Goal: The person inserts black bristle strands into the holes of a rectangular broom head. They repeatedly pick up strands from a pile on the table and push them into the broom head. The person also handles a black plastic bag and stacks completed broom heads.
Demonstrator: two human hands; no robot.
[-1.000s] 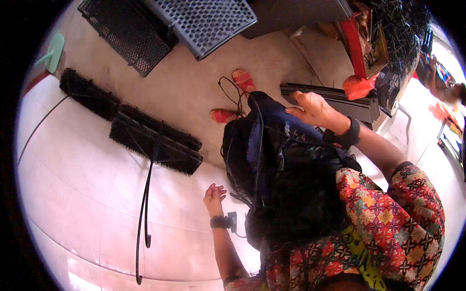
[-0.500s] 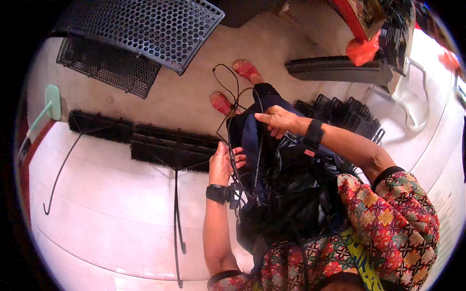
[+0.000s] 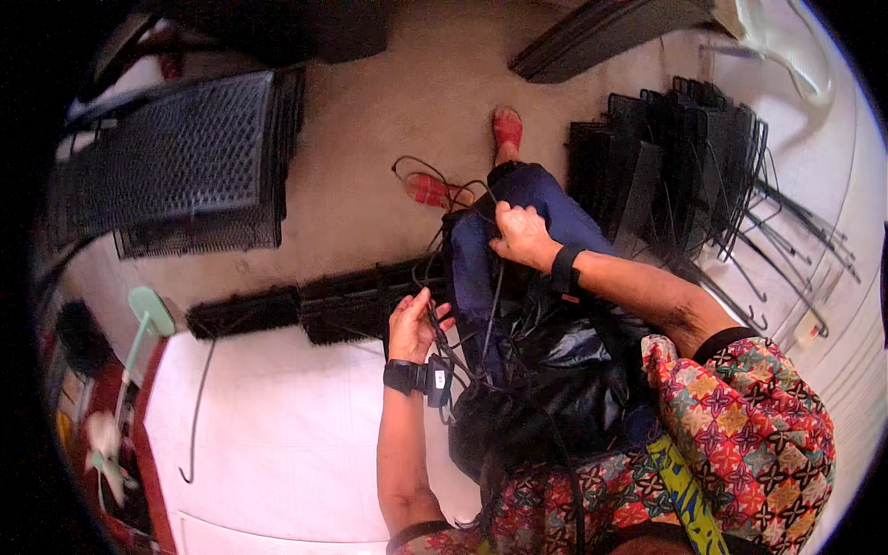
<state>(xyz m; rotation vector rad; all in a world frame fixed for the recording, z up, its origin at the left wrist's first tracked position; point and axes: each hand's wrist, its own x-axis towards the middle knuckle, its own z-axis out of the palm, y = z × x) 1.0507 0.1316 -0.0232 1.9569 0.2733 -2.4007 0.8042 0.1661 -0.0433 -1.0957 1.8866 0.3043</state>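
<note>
A thin black cord point(image 3: 500, 301) hangs in loose loops over my lap, its upper loop reaching out above my feet. My right hand point(image 3: 525, 238) is closed on one strand, thumb and forefinger pressed together near my knee. Lower and to the left, my left hand point(image 3: 413, 328) has its fingers curled loosely about other strands of the cord. Below the hands, the strands run down to a shiny black plastic-like sheet or bag point(image 3: 573, 342) across my lap. What lies beneath that sheet is hidden.
Black mesh panels point(image 3: 199, 153) stand at upper left. Dark bristly-edged pieces point(image 3: 245, 310) lie along a pale surface on the left, beside a long hooked rod point(image 3: 196, 416). Black wire-framed pieces point(image 3: 666, 166) with hooked rods crowd the right. A pale green paddle-shaped object point(image 3: 151, 310) is at far left.
The view has swung to the right, bringing more of the wire-framed pieces in. My right hand has moved slightly down; both hands stay on the cord. One foot has moved right.
</note>
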